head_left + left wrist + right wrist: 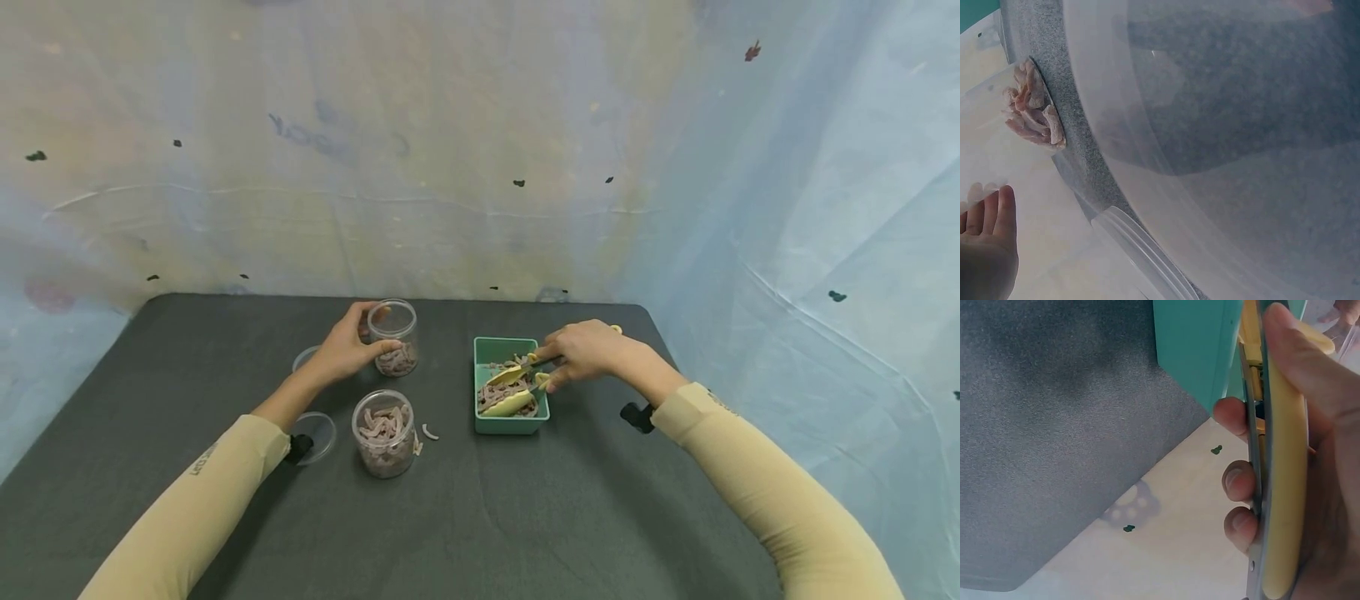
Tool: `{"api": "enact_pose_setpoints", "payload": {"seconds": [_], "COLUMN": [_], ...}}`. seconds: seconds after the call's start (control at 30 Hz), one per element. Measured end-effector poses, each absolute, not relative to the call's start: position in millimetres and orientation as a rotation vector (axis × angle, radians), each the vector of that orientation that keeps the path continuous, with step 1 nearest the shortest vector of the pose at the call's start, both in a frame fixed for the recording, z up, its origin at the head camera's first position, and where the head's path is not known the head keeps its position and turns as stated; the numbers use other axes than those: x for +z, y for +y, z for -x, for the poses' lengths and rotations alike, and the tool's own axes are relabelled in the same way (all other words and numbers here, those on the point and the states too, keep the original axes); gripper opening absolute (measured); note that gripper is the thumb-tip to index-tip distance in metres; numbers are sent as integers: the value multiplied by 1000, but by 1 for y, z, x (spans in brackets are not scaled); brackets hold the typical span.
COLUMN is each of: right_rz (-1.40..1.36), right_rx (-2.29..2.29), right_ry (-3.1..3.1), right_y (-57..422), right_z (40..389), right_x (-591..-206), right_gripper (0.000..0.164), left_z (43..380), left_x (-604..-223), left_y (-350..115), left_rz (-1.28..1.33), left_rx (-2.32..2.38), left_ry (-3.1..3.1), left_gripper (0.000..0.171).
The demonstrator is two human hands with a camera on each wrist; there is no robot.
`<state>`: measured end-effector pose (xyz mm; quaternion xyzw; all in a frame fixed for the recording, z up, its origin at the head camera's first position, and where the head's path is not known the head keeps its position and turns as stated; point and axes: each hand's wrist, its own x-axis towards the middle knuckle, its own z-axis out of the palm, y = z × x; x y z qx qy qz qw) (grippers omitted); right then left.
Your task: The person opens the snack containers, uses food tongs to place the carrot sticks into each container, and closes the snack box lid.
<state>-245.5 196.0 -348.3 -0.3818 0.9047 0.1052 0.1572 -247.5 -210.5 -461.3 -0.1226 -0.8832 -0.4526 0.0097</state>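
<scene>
At the back of the table my left hand holds a clear plastic jar with a shallow layer of greyish-pink strips in its bottom. The jar tilts a little, thumb across its front and fingers behind. My right hand grips yellow-and-metal tongs, thumb on one arm and fingers round the other. Their yellow heads lie spread inside a green rectangular box, over more of the same strips. Whether the heads clasp any strips I cannot tell.
Nearer me stands a second open jar, fuller of strips. Beside it on the dark table lie a few stray pieces. Two clear lids rest at the left, one partly behind my left wrist. A pale sheet hangs behind the table.
</scene>
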Motion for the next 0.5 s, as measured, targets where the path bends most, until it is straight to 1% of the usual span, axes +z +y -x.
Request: {"api": "enact_pose_setpoints", "payload": {"seconds": [0.23,0.5], "right_rz": [1135,1175], "right_rx": [266,230], "right_ry": [2625,2657], "right_y": [201,205], "right_z": [246,245], "right_x": [-351,-352], "right_gripper": [62,58], "left_z": [248,250], "left_x": [-461,-461], "left_y": [-211,-210], "left_rz": [368,374], "left_rx": [-1412,-1404], "left_ry": [-2759,-2763], "left_gripper": [87,87]}}
